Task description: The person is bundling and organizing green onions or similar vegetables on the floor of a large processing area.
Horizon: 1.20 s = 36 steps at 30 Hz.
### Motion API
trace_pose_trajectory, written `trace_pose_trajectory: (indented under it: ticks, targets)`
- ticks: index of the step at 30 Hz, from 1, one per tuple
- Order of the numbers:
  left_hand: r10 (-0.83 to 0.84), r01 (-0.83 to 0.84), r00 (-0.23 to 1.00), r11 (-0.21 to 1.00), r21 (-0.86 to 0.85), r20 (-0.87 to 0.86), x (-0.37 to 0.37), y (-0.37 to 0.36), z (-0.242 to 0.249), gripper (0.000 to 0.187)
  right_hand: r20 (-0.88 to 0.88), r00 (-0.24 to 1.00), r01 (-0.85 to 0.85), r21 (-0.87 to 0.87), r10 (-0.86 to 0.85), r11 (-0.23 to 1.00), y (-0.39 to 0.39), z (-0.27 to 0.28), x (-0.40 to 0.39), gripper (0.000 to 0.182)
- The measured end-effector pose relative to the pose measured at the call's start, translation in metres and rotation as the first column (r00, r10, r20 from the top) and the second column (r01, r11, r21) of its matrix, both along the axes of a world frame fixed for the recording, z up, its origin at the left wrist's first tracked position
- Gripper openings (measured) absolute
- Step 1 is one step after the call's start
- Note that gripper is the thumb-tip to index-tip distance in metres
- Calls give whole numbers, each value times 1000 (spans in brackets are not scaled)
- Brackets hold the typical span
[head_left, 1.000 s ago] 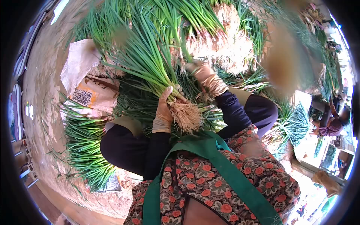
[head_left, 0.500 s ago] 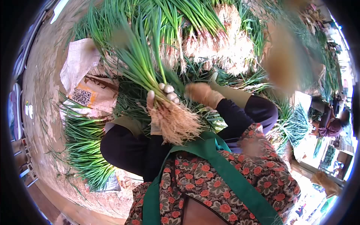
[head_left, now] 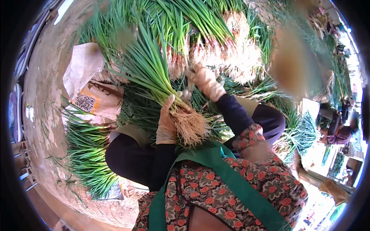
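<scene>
— What was going on in the head view?

— The person was crouched over the dirt ground [head_left: 46, 88], gloved. The left hand [head_left: 167, 119] was closed tight around a bunch of green onions [head_left: 154, 73] just above the roots [head_left: 190, 125], with the leaves fanning up and away toward the far left of the ground.

— And the other hand?

— The right hand [head_left: 206, 81] was raised beyond the bunch, at the near edge of the big pile of onions [head_left: 219, 42] stacked at the far side of the ground. Its fingers were curled around something thin, one or two stalks I think, though I could not tell for sure what it gripped.

— So which step was that?

— By my reading, gathering: adding stalks from the pile to the bunch held in the left hand. The next move would call for bringing the right hand back to the bunch and lining the roots up level before the left grip closes over them.

— Anything else around?

— A paper sack [head_left: 92, 88] lay at the left of the ground, more onion leaves [head_left: 86, 154] spread near the person's knee, and another person [head_left: 341, 129] crouched at the far right.
</scene>
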<state>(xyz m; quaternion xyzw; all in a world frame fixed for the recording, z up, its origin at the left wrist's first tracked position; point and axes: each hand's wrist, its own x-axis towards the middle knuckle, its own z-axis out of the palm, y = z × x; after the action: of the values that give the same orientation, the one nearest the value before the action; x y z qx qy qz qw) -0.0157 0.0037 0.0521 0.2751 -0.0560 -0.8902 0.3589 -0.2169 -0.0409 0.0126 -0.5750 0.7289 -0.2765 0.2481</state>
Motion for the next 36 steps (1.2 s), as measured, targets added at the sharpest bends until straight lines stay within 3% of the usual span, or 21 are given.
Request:
trace_pose_trajectory:
  ticks: [3, 5, 6, 8, 9, 10, 11, 13, 15, 17, 18, 20, 22, 24, 25, 27, 29, 31, 32, 34, 36]
  targets:
    - [-30, 30, 1000, 999, 42, 1, -5, 0, 7, 44, 98, 929, -365, 97, 356, 926, 51, 38, 8, 27]
    - [-7, 18, 996, 993, 120, -94, -10, 1, 13, 42, -15, 858, -464, 403, 513, 789, 61, 62, 7, 39]
    - [57, 3, 972, 967, 256, -226, -9, 2, 14, 42, -203, 814, -497, 240, 543, 834, 54, 49, -14, 42]
    - [42, -27, 959, 998, 57, -279, -10, 4, 6, 41, -803, 487, -414, 135, 344, 900, 7, -21, -78, 40]
    - [39, -53, 952, 998, -38, -304, -10, 6, 2, 41, -806, 568, -220, 49, 169, 974, -8, -8, -86, 40]
    - [33, -53, 913, 998, -38, -406, -7, 3, 2, 42, -786, 618, -13, -37, -21, 999, -23, 7, -92, 40]
    - [40, -52, 876, 999, -11, -481, -5, 3, 7, 47, -293, 918, 275, -11, -266, 961, -26, 62, -82, 47]
    - [22, -38, 816, 999, -14, -578, -3, 2, 13, 54, -203, 953, 255, 139, -225, 957, -56, 36, -98, 49]
    - [-16, -37, 776, 997, -71, -630, -2, 0, 14, 57, -438, 852, 377, 134, -287, 917, -78, 4, -90, 50]
    - [-16, -32, 803, 997, -69, -596, 3, -3, 4, 55, -100, 983, 162, 40, -157, 986, -87, -10, -95, 58]
    - [-4, -41, 825, 997, -67, -566, 4, -4, 4, 54, -127, 987, 116, 108, -102, 987, -79, 16, -79, 54]
    - [-7, -47, 851, 995, -90, -526, 1, -2, 9, 51, 546, 824, 70, 164, -150, 984, -61, 33, -46, 42]
    - [22, -64, 918, 994, -94, -397, 0, -3, 3, 49, 812, 535, -53, -243, 233, 969, -27, 15, -31, 38]
    - [78, -91, 961, 995, -37, -266, -4, -1, 5, 51, 307, 819, -442, -202, 485, 874, 21, 34, -6, 40]
    - [100, -104, 975, 994, -11, -196, -6, -1, 6, 51, 68, 886, -464, 162, 459, 871, 41, 49, 6, 42]
    - [82, -93, 985, 993, -65, -152, -6, 1, 5, 54, -224, 797, -494, 294, 561, 818, 73, 56, 29, 48]
    - [49, -69, 987, 989, -129, -155, -7, 2, 8, 57, -81, 790, -498, 493, 607, 714, 75, 76, 41, 55]
    - [80, -89, 985, 994, -56, -152, -8, 5, 16, 57, 85, 698, -716, 130, 712, 686, 87, 48, 17, 47]
    - [78, -81, 982, 997, -13, -175, -6, 5, 12, 58, 273, 684, -722, 117, 677, 682, 86, 51, 4, 44]
    - [142, -74, 927, 977, 201, -348, -4, 2, 21, 59, 609, 581, -727, 92, 540, 680, 73, 66, -20, 36]
    - [186, -46, 899, 941, 337, -397, -2, 2, 29, 60, 625, 766, -428, 321, 150, 845, 60, 74, -26, 33]
